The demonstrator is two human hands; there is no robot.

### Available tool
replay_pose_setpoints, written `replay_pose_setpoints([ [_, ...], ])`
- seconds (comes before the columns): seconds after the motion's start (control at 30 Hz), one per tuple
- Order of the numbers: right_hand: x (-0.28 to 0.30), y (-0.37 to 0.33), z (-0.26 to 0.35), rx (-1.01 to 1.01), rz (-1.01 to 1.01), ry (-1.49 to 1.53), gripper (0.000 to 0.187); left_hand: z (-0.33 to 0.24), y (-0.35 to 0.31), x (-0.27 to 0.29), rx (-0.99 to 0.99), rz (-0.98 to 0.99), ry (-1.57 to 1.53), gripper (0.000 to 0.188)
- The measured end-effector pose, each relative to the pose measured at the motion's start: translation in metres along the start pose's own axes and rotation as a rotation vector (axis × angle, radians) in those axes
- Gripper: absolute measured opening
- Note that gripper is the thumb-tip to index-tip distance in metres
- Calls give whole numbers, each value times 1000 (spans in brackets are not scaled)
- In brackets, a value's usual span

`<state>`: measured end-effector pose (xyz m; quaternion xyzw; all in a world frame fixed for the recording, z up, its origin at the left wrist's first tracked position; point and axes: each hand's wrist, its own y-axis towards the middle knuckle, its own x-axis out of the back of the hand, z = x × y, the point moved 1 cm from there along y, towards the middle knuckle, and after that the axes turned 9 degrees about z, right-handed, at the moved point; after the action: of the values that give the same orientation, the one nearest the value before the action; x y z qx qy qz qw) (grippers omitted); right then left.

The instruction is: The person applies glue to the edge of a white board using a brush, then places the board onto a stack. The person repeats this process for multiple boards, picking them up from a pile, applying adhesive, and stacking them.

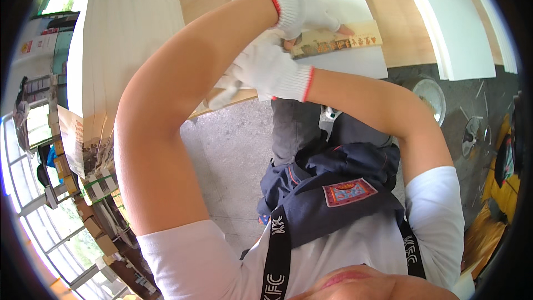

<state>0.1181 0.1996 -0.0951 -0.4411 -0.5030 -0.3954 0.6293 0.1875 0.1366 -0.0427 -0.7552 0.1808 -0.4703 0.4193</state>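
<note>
While the left hand [303,12] reaches to the far side, spread over a printed paper strip [327,42] with a bare thumb and fingertip on or just above it, the right hand [270,71] sits nearer and further left, its wrist just beside the strip. The left hand seems to rest on the strip rather than close around it; what grip the right hand has, if any, I cannot tell. Both wear white gloves.

The strip lies across a white sheet [366,61] on the wooden table [410,36]. As far as I can judge, it is already laid out over the sheet, but whether it is fixed there or only lying loose does not show. A tall stack of paper [130,28] stands at left and another white stack [444,16] lies at far right; neither shows whether it is finished or waiting, so how much remains is unclear.

The left end of the strip is hidden by the hands, and the left forearm covers part of the tall stack. The right hand's fingers are blurred, as is a pale shape below them. The far edge of the sheet is cut off.
</note>
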Motion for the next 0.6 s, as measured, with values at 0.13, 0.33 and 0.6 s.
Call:
replay_pose_setpoints([
  [0.13, -22, -15, -11, 159, -283, -292, 19, -10, -16, 4, -30, -35, 37, 46],
  [0.33, -27, -142, -153, 283, -528, -22, 22, 7, 6, -3, -158, 7, 646, 54],
  [0.6, -7, -187, -199, -330, -62, -288, 39, -18, -23, -16, -11, -118, 561, 31],
])
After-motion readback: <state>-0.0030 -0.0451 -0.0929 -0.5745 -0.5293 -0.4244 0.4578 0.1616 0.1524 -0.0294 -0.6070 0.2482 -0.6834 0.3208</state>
